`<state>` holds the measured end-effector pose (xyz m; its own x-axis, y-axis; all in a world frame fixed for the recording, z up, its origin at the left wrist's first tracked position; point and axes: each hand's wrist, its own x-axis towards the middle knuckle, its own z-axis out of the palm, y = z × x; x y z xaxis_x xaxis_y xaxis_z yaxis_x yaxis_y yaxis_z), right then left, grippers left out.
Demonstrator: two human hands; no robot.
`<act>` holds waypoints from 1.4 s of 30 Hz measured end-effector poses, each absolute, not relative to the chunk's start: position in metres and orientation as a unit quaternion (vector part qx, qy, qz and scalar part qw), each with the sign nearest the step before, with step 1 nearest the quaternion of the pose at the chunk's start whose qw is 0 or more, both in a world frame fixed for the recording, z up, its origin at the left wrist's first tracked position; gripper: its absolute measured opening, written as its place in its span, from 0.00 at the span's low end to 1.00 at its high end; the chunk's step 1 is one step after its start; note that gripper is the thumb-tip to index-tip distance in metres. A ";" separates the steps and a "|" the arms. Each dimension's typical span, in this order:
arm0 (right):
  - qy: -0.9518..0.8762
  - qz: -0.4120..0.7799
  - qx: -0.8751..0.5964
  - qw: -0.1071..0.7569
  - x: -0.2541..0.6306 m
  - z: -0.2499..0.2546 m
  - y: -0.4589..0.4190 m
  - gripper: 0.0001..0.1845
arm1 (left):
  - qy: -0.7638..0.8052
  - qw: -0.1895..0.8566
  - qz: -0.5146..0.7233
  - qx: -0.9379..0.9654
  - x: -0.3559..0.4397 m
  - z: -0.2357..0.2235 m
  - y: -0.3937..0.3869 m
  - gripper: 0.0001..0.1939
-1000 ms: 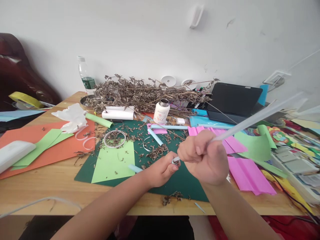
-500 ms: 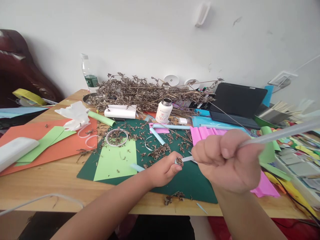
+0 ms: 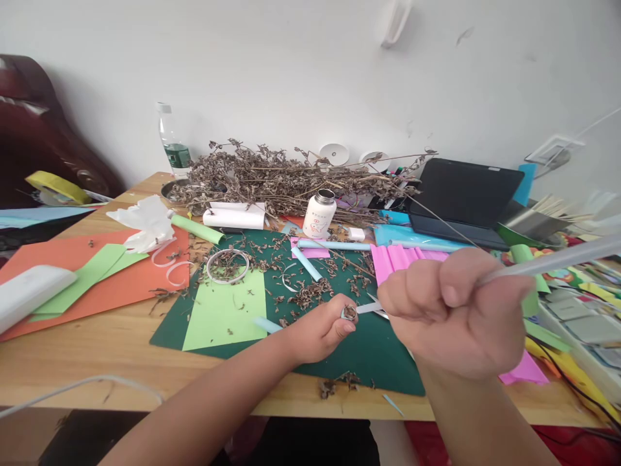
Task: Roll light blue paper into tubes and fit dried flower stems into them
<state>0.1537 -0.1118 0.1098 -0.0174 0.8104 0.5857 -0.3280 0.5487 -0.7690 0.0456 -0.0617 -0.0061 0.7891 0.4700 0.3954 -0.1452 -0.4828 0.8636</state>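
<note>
My right hand [image 3: 456, 317] is a fist wrapped round a long pale paper strip [image 3: 557, 257] that runs up to the right, past the frame edge. The strip's other end reaches my left hand [image 3: 323, 333], which pinches a small tight coil of it [image 3: 348, 313] with bits of dried plant on top. Both hands hover over the dark green cutting mat [image 3: 373, 349] near the table's front edge. A short stretch of strip shows between the two hands.
Dried plant stems [image 3: 291, 181] pile at the back, crumbs strewn over the mat. A white bottle [image 3: 317, 217], tape ring [image 3: 227, 266], light green paper [image 3: 226, 310], pink folded paper [image 3: 402, 257], orange sheet [image 3: 97, 285], laptop [image 3: 460, 194] and water bottle [image 3: 172, 145] surround the work spot.
My right hand has slid to the right along the strip and nearer the camera, so a short stretch now shows between the hands. The strip's free end has dropped flatter. My left hand stayed put.
</note>
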 end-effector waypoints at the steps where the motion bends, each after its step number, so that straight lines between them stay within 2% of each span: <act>1: -0.574 0.430 -0.209 0.665 0.153 0.109 -0.111 0.16 | 0.105 0.495 0.308 0.805 0.046 -0.006 -0.062 0.25; 9: -0.595 0.462 -0.198 0.627 0.145 0.095 -0.106 0.15 | 0.116 0.463 0.290 0.829 0.045 -0.001 -0.063 0.32; 28: -0.594 0.469 -0.192 0.624 0.143 0.089 -0.109 0.14 | 0.109 0.441 0.278 0.847 0.042 0.005 -0.064 0.32; 37: -0.579 0.402 -0.213 0.676 0.161 0.112 -0.119 0.17 | 0.126 0.444 0.292 0.837 0.043 -0.001 -0.064 0.27; 42: -0.576 0.415 -0.199 0.676 0.159 0.104 -0.110 0.15 | 0.125 0.450 0.292 0.835 0.043 0.001 -0.064 0.26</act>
